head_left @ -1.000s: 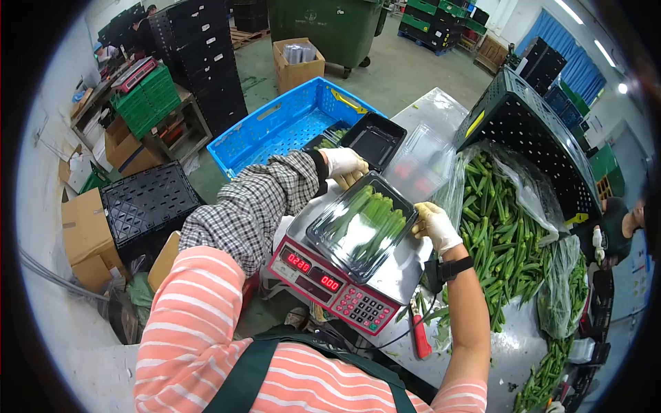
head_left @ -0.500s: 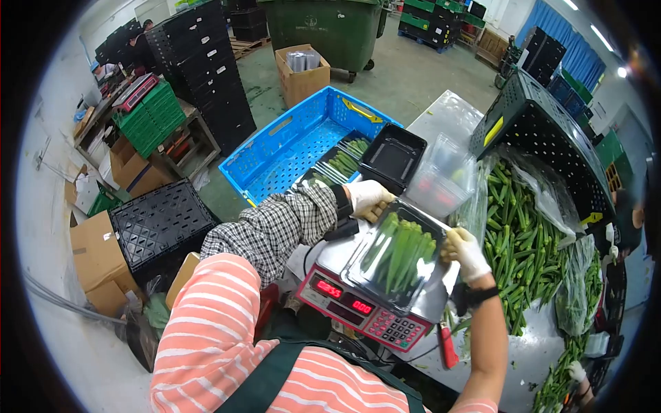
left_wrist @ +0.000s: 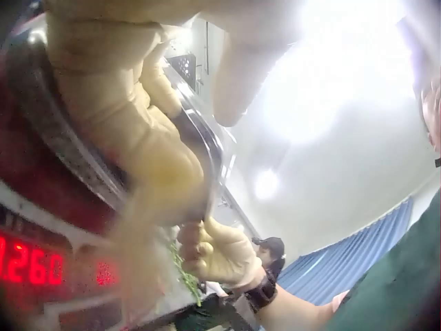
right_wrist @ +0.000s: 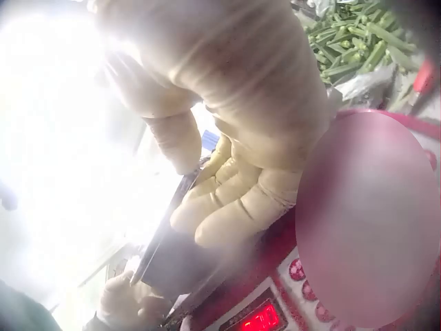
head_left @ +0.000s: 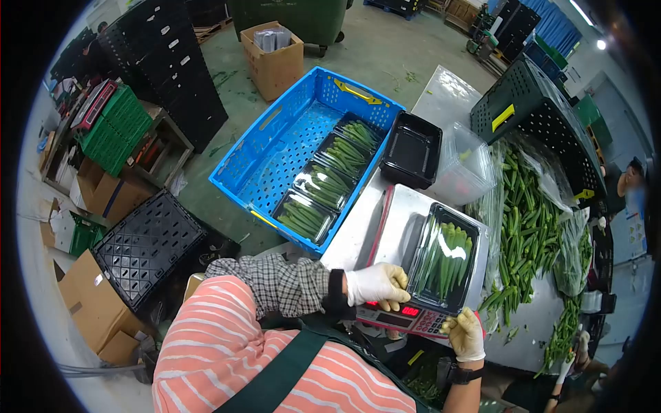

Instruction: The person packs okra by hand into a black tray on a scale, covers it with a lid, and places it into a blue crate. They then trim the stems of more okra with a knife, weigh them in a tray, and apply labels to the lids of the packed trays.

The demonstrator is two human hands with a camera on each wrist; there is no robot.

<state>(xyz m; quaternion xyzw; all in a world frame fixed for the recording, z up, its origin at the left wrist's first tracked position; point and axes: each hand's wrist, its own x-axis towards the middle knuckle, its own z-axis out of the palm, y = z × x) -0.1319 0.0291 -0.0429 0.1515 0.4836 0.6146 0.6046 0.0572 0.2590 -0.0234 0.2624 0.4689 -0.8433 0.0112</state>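
Note:
A black plastic tray of okra under a clear lid point(head_left: 444, 258) lies over the pan of a red and silver weighing scale point(head_left: 396, 234) in the head view. My gloved left hand point(head_left: 379, 286) grips its near left corner with curled fingers. At the near right corner, my gloved right hand point(head_left: 465, 335) pinches the edge. The right wrist view has the thumb on top of the rim and the fingers point(right_wrist: 238, 214) curled underneath. Red digits glow on the scale's display point(left_wrist: 31, 264) in the left wrist view.
Left of the scale, a blue crate point(head_left: 258, 148) holds several lidded okra trays point(head_left: 323, 186). Black trays point(head_left: 412, 148) and clear lids point(head_left: 461, 165) stand behind the scale. Loose okra point(head_left: 530, 213) spreads at right, before a tipped dark crate point(head_left: 544, 103). Another person point(head_left: 628, 180) is at far right.
Both hands have shifted from the tray's far left corner and right side to its near corners. The head view has turned, showing more of the blue crate.

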